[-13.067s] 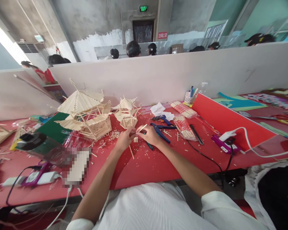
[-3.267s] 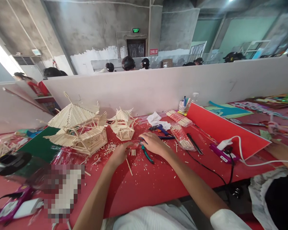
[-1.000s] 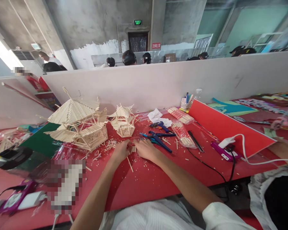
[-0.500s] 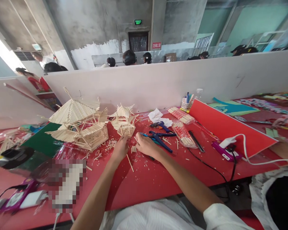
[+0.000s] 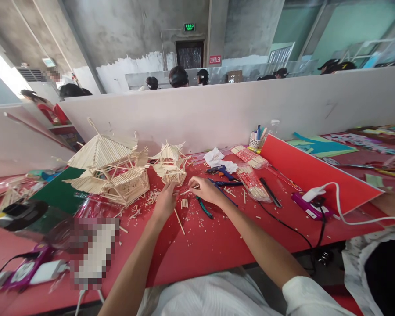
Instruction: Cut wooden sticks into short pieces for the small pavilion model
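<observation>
My right hand [image 5: 206, 189] is closed in a pinch on a thin wooden stick [image 5: 188, 190], which points toward my left hand. Fingers pressed together, my left hand [image 5: 166, 201] is just in front of the small stick pavilion [image 5: 173, 175]; whatever it pinches is too small to make out. Between and below the hands lies a short row of cut sticks [image 5: 184, 203], with a longer stick [image 5: 180, 221] closer to me. Teal-handled pliers [image 5: 204, 208] rest partly under my right hand. Behind it are a blue-handled tool [image 5: 227, 183] and a blue glue gun [image 5: 223, 171].
A larger stick pavilion [image 5: 108, 171] stands left. Packs of sticks [image 5: 253, 182], a black pen-like item [image 5: 270, 193], a purple power strip [image 5: 307, 206] and a red board [image 5: 316, 175] lie right. A dark bottle [image 5: 29, 219] stands left. Another person's arm [image 5: 393, 204] reaches in at far right.
My right hand has shifted slightly up and right, away from the left, uncovering the teal pliers handle and showing the stick in its fingers. My left hand has barely moved.
</observation>
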Demonstrator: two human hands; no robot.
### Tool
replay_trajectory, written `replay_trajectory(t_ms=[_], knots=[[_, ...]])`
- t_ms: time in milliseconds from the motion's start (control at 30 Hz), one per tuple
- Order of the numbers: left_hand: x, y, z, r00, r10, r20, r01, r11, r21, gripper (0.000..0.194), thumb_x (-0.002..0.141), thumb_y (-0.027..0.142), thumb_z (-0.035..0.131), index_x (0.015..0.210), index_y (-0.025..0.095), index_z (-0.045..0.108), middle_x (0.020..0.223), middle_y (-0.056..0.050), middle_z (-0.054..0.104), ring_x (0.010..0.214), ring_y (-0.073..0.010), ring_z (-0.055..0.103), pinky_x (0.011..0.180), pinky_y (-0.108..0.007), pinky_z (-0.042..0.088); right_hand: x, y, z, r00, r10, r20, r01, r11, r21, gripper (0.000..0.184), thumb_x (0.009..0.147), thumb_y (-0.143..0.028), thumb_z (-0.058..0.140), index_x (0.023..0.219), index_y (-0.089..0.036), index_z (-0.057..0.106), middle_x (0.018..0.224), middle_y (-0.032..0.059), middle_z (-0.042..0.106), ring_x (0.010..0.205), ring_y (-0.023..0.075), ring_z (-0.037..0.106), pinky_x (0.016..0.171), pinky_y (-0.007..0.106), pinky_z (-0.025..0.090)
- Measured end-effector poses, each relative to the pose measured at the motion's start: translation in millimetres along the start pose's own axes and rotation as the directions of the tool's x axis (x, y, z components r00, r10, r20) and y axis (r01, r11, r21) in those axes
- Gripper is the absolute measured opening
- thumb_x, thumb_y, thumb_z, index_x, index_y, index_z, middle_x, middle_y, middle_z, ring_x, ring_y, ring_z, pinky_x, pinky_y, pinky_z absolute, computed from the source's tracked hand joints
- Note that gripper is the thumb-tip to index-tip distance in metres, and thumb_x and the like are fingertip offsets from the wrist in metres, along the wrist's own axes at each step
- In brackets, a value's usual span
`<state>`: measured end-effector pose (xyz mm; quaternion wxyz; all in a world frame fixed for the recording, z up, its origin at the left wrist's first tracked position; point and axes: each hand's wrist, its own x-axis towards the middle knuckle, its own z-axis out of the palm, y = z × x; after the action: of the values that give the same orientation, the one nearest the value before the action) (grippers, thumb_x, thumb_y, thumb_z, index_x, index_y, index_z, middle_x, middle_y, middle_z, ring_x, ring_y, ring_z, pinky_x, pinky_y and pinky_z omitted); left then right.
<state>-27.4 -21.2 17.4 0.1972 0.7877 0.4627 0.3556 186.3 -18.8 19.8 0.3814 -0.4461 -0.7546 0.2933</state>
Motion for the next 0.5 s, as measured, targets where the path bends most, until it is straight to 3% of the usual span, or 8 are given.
replay_trajectory(t_ms=[167, 333, 500], knots=[[1.7, -0.6, 1.4, 0.999, 0.028, 0.040, -0.029, 0.999, 0.020, 0.034, 0.083, 0.005, 0.051, 0.108, 0.022, 0.065, 0.112, -0.010, 0.072, 0.098, -0.0242, 0.072, 0.086, -0.034, 0.053, 1.0, -5.1, -1.5, 0.996, 0.003, -0.092, 0.010, 0.990, 0.141, 0.014, 0.081, -0.023, 0.067, 0.092, -0.021, 0.059, 0.088, 0.0037, 0.073, 0.081, 0.0189, 0.071, 0.077, 0.031, 0.053], [2.4, -1.2, -0.2, 0.996, -0.063, 0.069, 0.059, 0.996, 0.061, 0.033, 0.088, 0.009, 0.045, 0.112, 0.021, 0.064, 0.084, -0.006, 0.074, 0.074, -0.0215, 0.072, 0.071, -0.029, 0.052, 3.8, -7.5, -1.4, 0.989, 0.028, -0.148, 0.021, 0.948, 0.318, 0.024, 0.076, -0.030, 0.073, 0.093, -0.021, 0.059, 0.086, 0.0027, 0.072, 0.080, 0.0180, 0.069, 0.077, 0.031, 0.053], [1.1, -1.8, -2.0, 0.998, 0.035, 0.048, -0.038, 0.997, 0.062, 0.052, 0.074, -0.005, 0.042, 0.114, 0.021, 0.063, 0.101, -0.006, 0.074, 0.090, -0.0193, 0.071, 0.085, -0.031, 0.053, 7.7, -1.5, -4.4, 0.976, 0.074, -0.206, 0.024, 0.900, 0.434, 0.027, 0.072, -0.032, 0.077, 0.090, -0.020, 0.060, 0.087, 0.0031, 0.072, 0.081, 0.0185, 0.069, 0.076, 0.031, 0.053]])
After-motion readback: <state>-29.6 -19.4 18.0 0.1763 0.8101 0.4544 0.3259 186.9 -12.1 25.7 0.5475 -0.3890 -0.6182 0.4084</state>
